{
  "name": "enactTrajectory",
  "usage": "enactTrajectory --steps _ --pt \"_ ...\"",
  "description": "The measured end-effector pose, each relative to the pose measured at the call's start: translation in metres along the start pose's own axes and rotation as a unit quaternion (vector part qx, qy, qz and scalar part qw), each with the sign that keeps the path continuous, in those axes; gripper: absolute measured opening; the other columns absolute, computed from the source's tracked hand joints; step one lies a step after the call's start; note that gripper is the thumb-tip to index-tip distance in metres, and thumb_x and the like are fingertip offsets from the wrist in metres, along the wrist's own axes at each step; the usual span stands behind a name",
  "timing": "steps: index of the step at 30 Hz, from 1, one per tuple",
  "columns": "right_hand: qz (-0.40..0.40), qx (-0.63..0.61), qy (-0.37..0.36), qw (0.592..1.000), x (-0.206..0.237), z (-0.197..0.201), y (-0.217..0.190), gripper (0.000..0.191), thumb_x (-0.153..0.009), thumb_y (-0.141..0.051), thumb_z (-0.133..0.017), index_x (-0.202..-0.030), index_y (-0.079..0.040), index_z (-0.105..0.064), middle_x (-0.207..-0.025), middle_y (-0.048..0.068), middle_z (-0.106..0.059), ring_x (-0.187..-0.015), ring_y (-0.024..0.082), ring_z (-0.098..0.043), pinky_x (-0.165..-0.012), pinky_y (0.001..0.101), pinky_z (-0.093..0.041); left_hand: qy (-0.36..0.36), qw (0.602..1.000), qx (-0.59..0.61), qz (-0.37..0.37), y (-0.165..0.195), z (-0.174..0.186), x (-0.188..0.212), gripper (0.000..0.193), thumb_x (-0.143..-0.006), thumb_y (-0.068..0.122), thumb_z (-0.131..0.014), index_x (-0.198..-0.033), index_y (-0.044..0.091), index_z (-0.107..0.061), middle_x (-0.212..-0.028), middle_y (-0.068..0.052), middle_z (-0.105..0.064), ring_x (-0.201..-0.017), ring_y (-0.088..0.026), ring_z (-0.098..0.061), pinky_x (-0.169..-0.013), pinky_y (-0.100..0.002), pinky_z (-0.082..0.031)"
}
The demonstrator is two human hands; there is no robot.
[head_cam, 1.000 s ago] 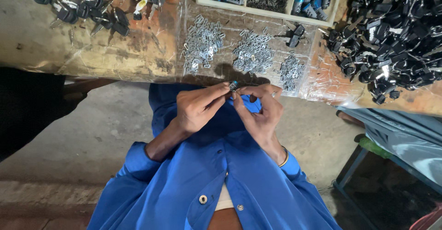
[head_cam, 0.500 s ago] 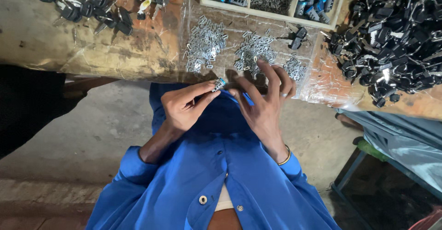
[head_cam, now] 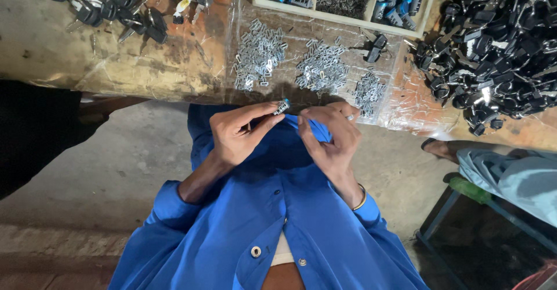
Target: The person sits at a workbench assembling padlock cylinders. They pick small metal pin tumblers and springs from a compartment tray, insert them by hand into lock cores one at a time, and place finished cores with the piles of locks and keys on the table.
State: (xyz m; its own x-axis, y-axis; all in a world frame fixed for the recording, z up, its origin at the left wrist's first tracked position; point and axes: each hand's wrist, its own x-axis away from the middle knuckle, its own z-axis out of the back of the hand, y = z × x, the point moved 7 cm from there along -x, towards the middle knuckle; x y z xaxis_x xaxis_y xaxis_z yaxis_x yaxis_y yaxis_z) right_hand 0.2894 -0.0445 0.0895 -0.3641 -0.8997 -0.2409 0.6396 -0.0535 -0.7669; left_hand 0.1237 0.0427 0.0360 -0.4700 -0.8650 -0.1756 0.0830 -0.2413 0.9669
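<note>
Pinching a small cylinder (head_cam: 282,107) with a blue end between thumb and fingertips, the left hand (head_cam: 238,133) holds it up just short of the bench (head_cam: 116,52) edge. The right hand (head_cam: 331,136) sits close beside, fingers curled, thumb up; whether it grips anything, I cannot tell. Just beyond lie three heaps of metal clips (head_cam: 319,69) on clear plastic. Black keys (head_cam: 499,46) pile up at far right, a wooden tray (head_cam: 348,13) behind the clips.

Left hand (head_cam: 241,136) raised, fingers (head_cam: 264,111) pinched, right hand (head_cam: 331,139) beside it, fingers curled
</note>
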Motion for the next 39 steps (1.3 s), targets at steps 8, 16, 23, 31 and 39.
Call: enactTrajectory --steps 8,16,23,31,39 --pt "-0.060 -0.050 -0.016 0.997 -0.005 -0.015 -0.006 0.017 -0.088 -0.002 -0.083 -0.103 -0.004 -0.075 -0.095 0.005 -0.074 -0.085 0.018 -0.060 -0.080 0.0306 -0.045 -0.018 0.996 -0.055 -0.071 0.011 0.001 -0.001 0.027 -0.088 0.001 -0.084 -0.113 0.000 -0.073 -0.111 -0.014 -0.077 -0.096 -0.024 -0.079 -0.078 -0.031 -0.064" --pt "-0.039 0.014 -0.095 0.995 -0.020 -0.010 -0.012 0.035 -0.078 -0.012 -0.090 -0.108 -0.006 -0.074 -0.090 0.003 -0.073 -0.082 0.018 -0.062 -0.083 0.0343 -0.044 -0.042 0.987 -0.084 -0.130 0.018 -0.002 -0.001 0.024 -0.089 -0.002 -0.083 -0.111 0.000 -0.074 -0.112 -0.014 -0.077 -0.095 -0.024 -0.079 -0.076 -0.032 -0.064" --pt "0.000 -0.040 -0.167 0.985 -0.027 -0.003 -0.005 0.031 -0.080 -0.011 -0.088 -0.108 -0.008 -0.077 -0.101 0.005 -0.076 -0.089 0.020 -0.068 -0.079 0.0332 -0.051 -0.126 0.970 0.168 0.122 0.003 -0.004 -0.003 0.028 -0.087 0.003 -0.083 -0.113 -0.004 -0.071 -0.110 -0.011 -0.077 -0.097 -0.013 -0.076 -0.079 -0.025 -0.062" --pt "0.034 -0.019 -0.182 0.982 -0.026 0.003 -0.016 0.030 -0.083 -0.015 -0.085 -0.111 -0.009 -0.077 -0.100 0.002 -0.075 -0.090 0.019 -0.064 -0.086 0.0347 -0.040 -0.148 0.927 0.262 0.225 -0.003 -0.014 -0.006 0.012 -0.093 -0.002 -0.078 -0.104 -0.006 -0.072 -0.100 -0.009 -0.077 -0.093 -0.011 -0.072 -0.082 -0.023 -0.060" --pt "0.069 0.004 -0.164 0.984 -0.030 0.007 -0.020 0.031 -0.085 -0.015 -0.084 -0.115 -0.009 -0.076 -0.102 0.001 -0.073 -0.092 0.018 -0.063 -0.091 0.0370 -0.038 -0.118 0.929 0.262 0.232 -0.004 -0.015 -0.009 0.014 -0.090 -0.005 -0.081 -0.092 -0.003 -0.067 -0.094 -0.011 -0.075 -0.091 -0.012 -0.073 -0.080 -0.024 -0.061"
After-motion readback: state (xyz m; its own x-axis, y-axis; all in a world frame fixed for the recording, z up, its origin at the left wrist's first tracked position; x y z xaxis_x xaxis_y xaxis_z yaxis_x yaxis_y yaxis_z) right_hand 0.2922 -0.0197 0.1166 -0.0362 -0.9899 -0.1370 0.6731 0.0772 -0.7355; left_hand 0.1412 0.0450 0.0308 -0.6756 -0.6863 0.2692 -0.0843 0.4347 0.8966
